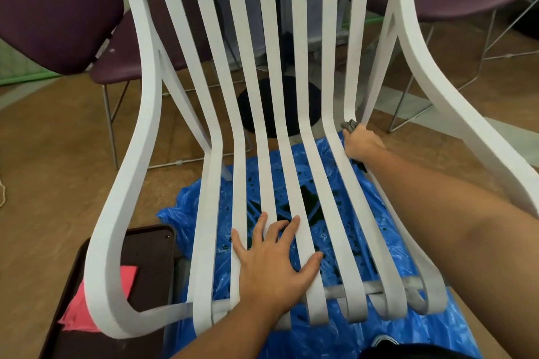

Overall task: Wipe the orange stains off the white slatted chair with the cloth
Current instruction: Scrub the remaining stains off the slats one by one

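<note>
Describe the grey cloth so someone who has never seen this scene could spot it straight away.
Find the white slatted chair and follow its seat to the far right, where the slats bend up into the back. There the right hand grips a crumpled grey cloth against a slat. The pink cloth, by contrast, lies loose on the dark tray at lower left.

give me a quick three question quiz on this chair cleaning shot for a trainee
1. True or false: the left hand lies flat, fingers spread, on the seat of the white chair.
2. What lies on the floor under the chair? A. blue plastic sheet B. newspaper C. green towel
3. Fill in: the right hand grips a grey ___ at the bend where seat meets back.
Key: 1 true; 2 A; 3 cloth
</note>
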